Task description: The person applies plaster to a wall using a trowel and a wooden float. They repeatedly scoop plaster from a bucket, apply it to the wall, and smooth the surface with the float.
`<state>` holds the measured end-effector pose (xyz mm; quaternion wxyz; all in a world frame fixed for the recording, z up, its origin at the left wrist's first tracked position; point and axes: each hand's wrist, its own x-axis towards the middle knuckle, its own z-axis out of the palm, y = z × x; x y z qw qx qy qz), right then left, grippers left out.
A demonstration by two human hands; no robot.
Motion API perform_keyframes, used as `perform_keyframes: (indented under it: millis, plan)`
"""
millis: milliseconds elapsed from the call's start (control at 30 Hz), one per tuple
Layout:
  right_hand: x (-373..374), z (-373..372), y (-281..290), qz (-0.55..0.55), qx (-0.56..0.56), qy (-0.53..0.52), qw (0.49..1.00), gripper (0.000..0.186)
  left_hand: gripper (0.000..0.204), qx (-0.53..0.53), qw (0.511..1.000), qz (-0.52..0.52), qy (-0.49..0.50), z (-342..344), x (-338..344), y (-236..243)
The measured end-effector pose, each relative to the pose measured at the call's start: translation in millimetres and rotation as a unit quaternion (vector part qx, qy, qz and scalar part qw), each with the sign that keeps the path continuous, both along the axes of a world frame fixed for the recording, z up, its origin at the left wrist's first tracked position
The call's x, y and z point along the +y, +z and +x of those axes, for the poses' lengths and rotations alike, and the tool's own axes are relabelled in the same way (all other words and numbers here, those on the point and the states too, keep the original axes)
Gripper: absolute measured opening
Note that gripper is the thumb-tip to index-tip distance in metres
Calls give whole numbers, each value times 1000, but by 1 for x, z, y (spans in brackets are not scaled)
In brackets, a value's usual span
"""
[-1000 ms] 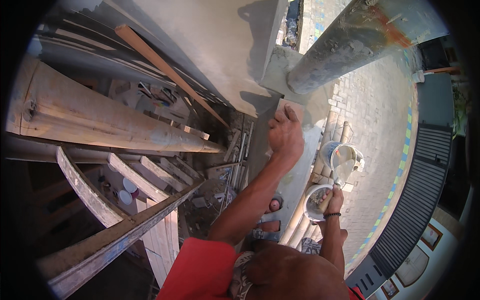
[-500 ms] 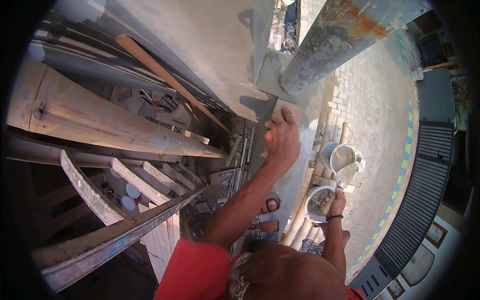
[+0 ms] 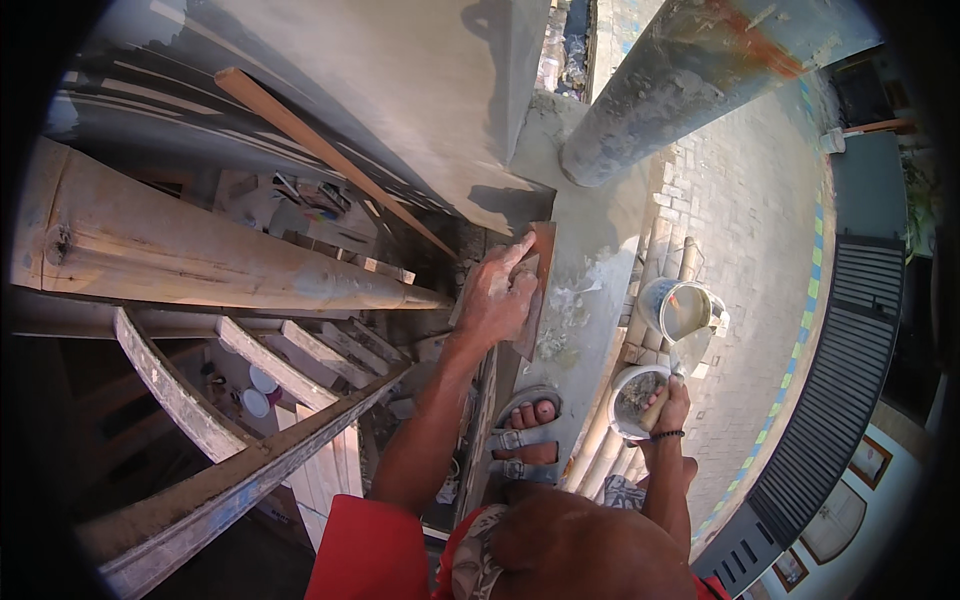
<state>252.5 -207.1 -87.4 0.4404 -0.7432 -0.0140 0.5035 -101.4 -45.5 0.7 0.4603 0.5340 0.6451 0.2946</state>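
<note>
My left hand is closed on a flat rectangular plastering trowel. The trowel's blade stands tilted at the left edge of a grey cement ledge, and my fingers hide most of its grip. Lower right, my right hand grips the wooden handle of a pointed trowel. That blade reaches up beside a bucket of pale wet mix. Just left of my right hand is a second white bucket holding grey mortar. Wet smears of cement mark the ledge.
A thick grey column rises from the ledge's far end, beside a plastered wall. My sandalled foot is on the ledge. On the left are a large bamboo pole and a wooden frame above a drop. Bamboo poles run under the buckets.
My left hand has moved left and toward me, off the middle of the ledge, and its trowel has turned from flat to tilted. My right hand has hardly moved.
</note>
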Motion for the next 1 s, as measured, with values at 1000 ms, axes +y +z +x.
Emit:
perform_keyframes:
  millis: [1000]
  plan:
    - [16,-23,-1,-19,30,16,999,17,48,-169,978,-118,-28,-21,45,-114]
